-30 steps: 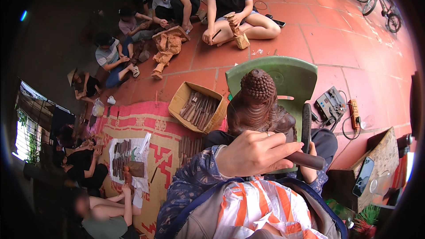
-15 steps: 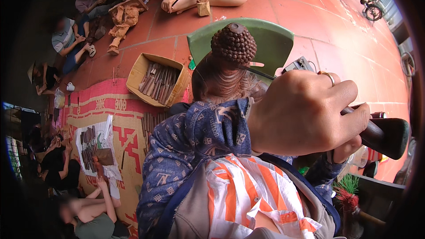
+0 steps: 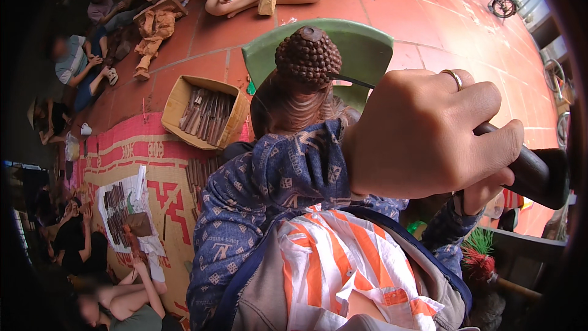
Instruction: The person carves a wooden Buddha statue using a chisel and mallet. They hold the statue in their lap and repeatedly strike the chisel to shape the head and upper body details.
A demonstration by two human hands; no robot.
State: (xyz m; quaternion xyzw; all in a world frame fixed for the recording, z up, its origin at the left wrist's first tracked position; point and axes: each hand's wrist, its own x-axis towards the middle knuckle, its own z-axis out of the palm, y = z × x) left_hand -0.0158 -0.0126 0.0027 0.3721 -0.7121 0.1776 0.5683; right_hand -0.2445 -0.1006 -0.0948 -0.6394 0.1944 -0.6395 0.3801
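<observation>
My left hand (image 3: 422, 132) reaches across in front of me and is closed in a fist, a ring on one finger. It grips a carving chisel with a thick dark handle (image 3: 531, 168) that widens at its far end. From the fist's other side a thin dark shaft (image 3: 352, 81) runs to the head of a dark brown wooden statue (image 3: 308, 58) with knobbed curls. The fist hides the tool's middle. My right hand (image 3: 479, 196) is curled under the handle, seemingly on it, partly hidden behind the left. The statue stands before a green plastic chair (image 3: 367, 40).
A cardboard box (image 3: 229, 125) of wood-handled tools stands left of the statue. More tools (image 3: 116, 205) lie on a patterned mat (image 3: 168, 171). Several people sit at the left and back, near another carved figure (image 3: 153, 34). A red-and-green brush (image 3: 479, 254) is at lower right.
The view has shifted, so the statue, box and people sit further left. My left fist and the chisel handle have moved slightly right of the statue's head. Both hands keep their grip.
</observation>
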